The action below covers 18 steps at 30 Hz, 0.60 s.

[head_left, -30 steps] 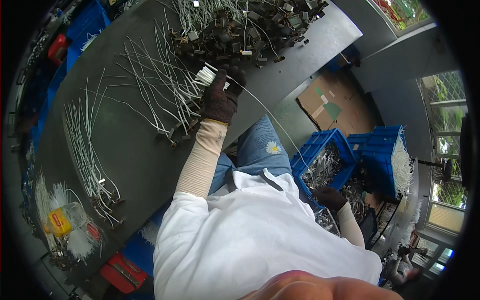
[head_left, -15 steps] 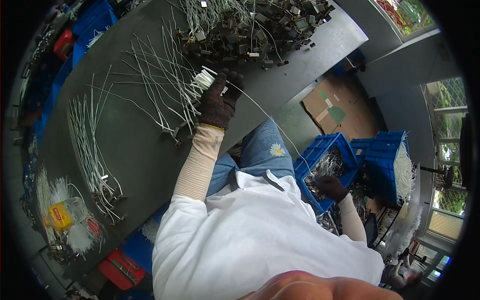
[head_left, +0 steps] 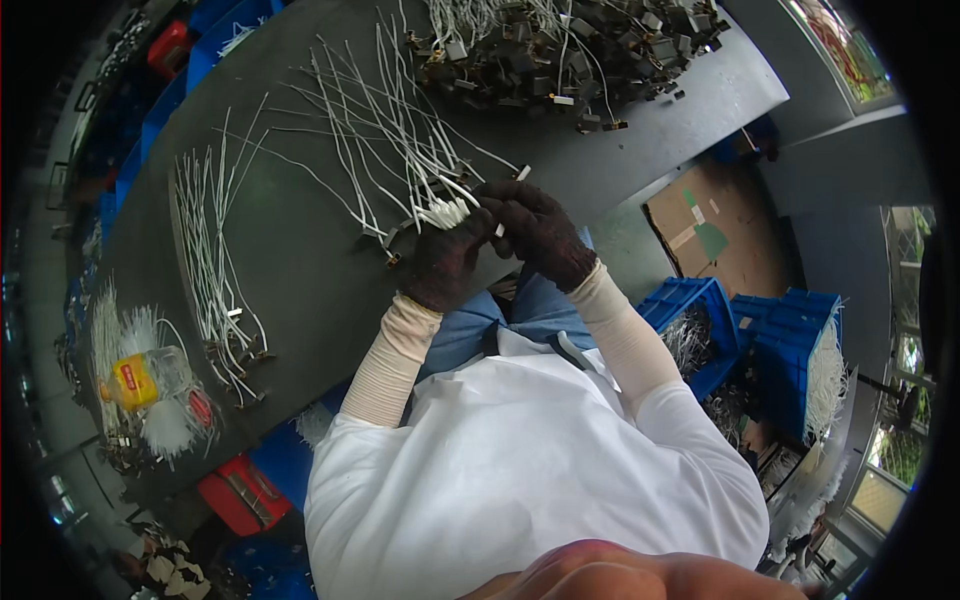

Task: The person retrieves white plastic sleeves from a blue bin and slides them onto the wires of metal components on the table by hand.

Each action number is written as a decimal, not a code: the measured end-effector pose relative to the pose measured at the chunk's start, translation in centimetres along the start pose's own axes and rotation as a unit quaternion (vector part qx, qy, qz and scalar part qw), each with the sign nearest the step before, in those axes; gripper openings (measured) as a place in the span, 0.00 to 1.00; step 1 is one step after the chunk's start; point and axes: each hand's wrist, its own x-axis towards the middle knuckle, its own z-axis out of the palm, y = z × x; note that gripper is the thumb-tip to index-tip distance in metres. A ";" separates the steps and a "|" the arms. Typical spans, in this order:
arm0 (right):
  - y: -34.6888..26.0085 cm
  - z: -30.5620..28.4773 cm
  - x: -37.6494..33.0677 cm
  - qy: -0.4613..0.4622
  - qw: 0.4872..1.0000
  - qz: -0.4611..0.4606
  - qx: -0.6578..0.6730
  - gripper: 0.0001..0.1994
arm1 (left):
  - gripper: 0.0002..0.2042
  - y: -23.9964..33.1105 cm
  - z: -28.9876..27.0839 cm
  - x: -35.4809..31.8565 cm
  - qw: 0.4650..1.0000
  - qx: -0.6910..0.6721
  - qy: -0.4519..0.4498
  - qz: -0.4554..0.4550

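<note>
A: At table edge, nearest the person: item one?

B: Left hand, dark glove, fingers curled tight round a bundle of white connector ends. Bundle sits at the fingertips, ends fanned up and away from the body.

A: Item two?

B: Right hand, same glove. Fingers bent, thumb and forefinger seemingly pinching one small white piece just right of the bundle; the exact grip I cannot tell.

A: Relation between them?

B: Hands touching or nearly so, over the table edge. Bundle lies left of the right fingertips, long axis running from the left palm toward the table's far side. Right hand is the nearer free one to the bundle's ends.

A: Other stock on the table?

B: Loose wires fanned beyond the hands; a second wire row further left; dark parts heap at the far side; yellow-labelled bottle at the left end.

A: Off the table?

B: Blue crates right of it, holding white wire; cardboard on the floor; red box below the left end.
</note>
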 end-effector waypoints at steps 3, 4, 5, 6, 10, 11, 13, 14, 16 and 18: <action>-1.8 1.7 1.1 -0.023 0.988 0.067 0.136 0.22 | 0.15 -2.0 -0.3 1.1 0.916 -0.317 0.137 -0.205; -1.7 1.9 1.5 -0.021 0.988 0.085 0.124 0.21 | 0.15 -2.0 -0.8 1.1 0.915 -0.317 0.138 -0.207; -1.7 2.1 1.8 -0.017 0.988 0.102 0.111 0.20 | 0.17 -2.1 -1.5 1.2 0.812 -0.504 0.144 -0.257; -1.9 2.4 2.3 -0.015 0.988 0.103 0.110 0.20 | 0.18 -1.7 -2.2 1.9 0.670 -0.668 0.141 -0.293; -0.3 1.6 3.3 0.030 0.979 0.123 0.161 0.26 | 0.13 -6.6 -2.9 -2.0 0.980 0.069 0.132 -0.133; 1.5 0.4 3.3 0.071 0.968 0.085 0.225 0.28 | 0.14 -7.7 -3.6 -2.1 0.938 -0.101 0.193 -0.271; 3.9 -4.3 3.7 0.260 0.959 0.088 0.071 0.34 | 0.14 -5.7 -4.7 -0.9 0.824 -0.316 0.282 -0.377; 4.1 -6.9 3.8 0.348 0.934 0.079 -0.023 0.37 | 0.14 -4.5 -4.9 -0.4 0.822 -0.319 0.275 -0.383; 2.3 -9.1 4.3 0.443 0.886 0.043 -0.127 0.41 | 0.16 -2.4 -5.2 0.6 0.796 -0.331 0.230 -0.453; -0.3 -10.0 5.0 0.455 0.871 -0.044 -0.180 0.36 | 0.19 -1.4 -3.5 2.1 0.846 -0.312 0.185 -0.391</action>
